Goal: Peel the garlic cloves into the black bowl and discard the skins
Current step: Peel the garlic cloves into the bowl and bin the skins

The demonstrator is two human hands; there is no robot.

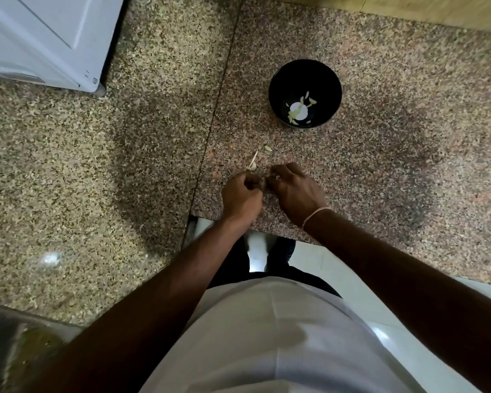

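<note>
Near the front edge of the counter (380, 171), my left hand (240, 195) is curled tight, fingers pinched on something I cannot make out, likely a garlic clove. Just beyond its knuckles lies a clove with a stalk (252, 163), and a loose scrap of skin (268, 148) sits past that. My right hand (294, 188) is curled too, fingertips meeting the left; what it grips is hidden. The black bowl (275, 80), towards the back edge, holds a few peeled cloves (298, 109). I judge the risks to be skins scattering across the counter, or a slippery clove shooting off the front edge, since I work so close to it.
</note>
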